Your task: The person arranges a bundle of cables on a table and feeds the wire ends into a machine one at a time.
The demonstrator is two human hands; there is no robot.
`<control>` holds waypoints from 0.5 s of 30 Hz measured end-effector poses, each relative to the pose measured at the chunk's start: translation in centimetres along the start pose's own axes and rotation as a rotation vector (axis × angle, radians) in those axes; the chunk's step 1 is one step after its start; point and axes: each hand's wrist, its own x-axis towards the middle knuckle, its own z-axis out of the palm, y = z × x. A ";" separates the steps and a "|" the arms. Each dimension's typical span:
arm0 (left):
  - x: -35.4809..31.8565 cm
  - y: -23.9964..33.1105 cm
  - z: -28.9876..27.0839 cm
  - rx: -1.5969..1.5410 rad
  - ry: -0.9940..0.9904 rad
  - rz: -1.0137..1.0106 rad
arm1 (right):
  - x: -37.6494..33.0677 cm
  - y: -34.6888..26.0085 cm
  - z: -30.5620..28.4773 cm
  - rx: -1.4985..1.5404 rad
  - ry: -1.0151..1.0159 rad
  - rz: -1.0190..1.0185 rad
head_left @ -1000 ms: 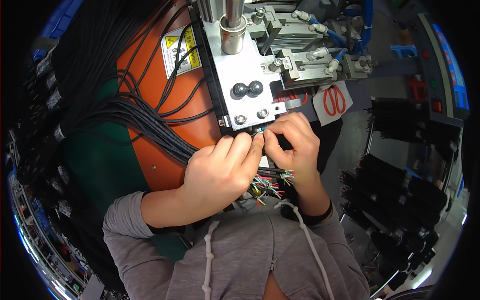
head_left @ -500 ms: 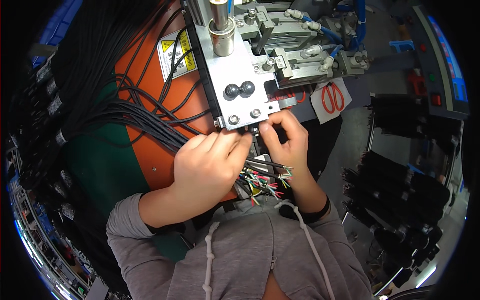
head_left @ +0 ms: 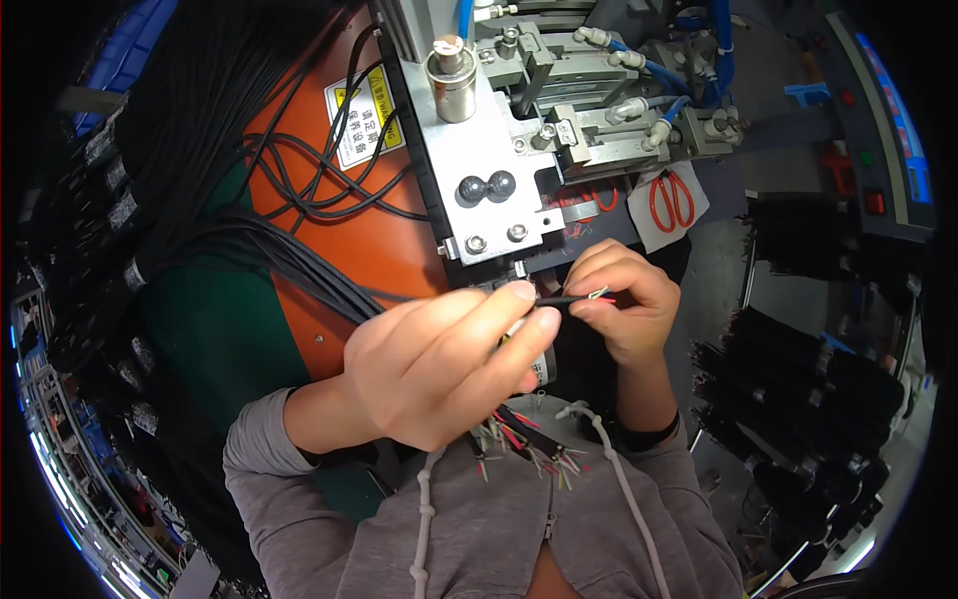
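Observation:
My left hand pinches a thin black cable between thumb and fingers, just in front of the metal press head. At the cable's end, fine coloured wires fan out beside the fingertips of my right hand, which closes on the cable near that end. A bundle of black cables runs in from the left and passes beneath my left hand. Its stripped ends, with red, white and green wires, hang over my grey top. How the left fingers hold the bundle is hidden.
Pneumatic cylinders with blue hoses stand behind the press head. Red-handled scissors lie on a white sheet to the right. Black cables cover the orange machine top. A control panel and hanging cable bunches are farther right.
Both hands have come out from under the press head toward me, with one cable end between them. The bundle's stripped ends have swung nearer my body. Less of the steel rod atop the press shows.

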 end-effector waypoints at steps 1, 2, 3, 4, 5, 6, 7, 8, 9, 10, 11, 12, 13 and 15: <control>0.1 0.1 -0.2 -0.030 0.064 0.037 | 0.0 -0.2 0.2 0.017 0.018 0.019; -0.1 0.1 -0.2 -0.028 0.063 0.037 | 0.1 -0.6 0.6 0.019 0.017 0.018; -0.5 0.0 0.0 -0.030 0.012 0.006 | 0.4 -1.1 1.2 -0.014 0.021 -0.007; -0.9 -0.2 0.2 -0.032 -0.039 -0.024 | 0.6 -1.5 1.8 -0.048 0.024 -0.031; -1.2 -0.2 0.4 -0.036 -0.092 -0.053 | 0.6 -1.8 2.3 -0.082 0.029 -0.054; -1.4 -0.2 0.7 -0.040 -0.090 -0.052 | 0.6 -1.8 2.8 -0.085 0.030 -0.053; -1.5 -0.3 1.0 -0.036 -0.034 -0.054 | 0.5 -1.7 3.3 -0.058 0.093 -0.034; -1.4 -0.4 1.3 -0.033 0.023 -0.055 | 0.5 -1.7 3.7 -0.032 0.157 -0.018; -1.4 -0.5 1.4 -0.030 0.080 -0.056 | 0.5 -1.7 3.8 -0.005 0.221 -0.002; -1.2 -0.5 1.4 -0.033 0.082 -0.053 | 0.5 -1.7 3.6 -0.009 0.223 -0.003; -1.1 -0.5 1.2 -0.060 0.062 -0.063 | 0.7 -1.6 3.2 -0.050 0.162 -0.032; -1.0 -0.4 1.1 -0.086 0.042 -0.072 | 0.8 -1.5 2.8 -0.091 0.101 -0.061; -1.0 -0.4 1.0 -0.110 0.021 -0.084 | 0.9 -1.4 2.7 -0.129 0.039 -0.090; -1.2 -0.3 0.9 -0.100 -0.018 -0.097 | 0.9 -1.5 2.7 -0.233 0.078 -0.139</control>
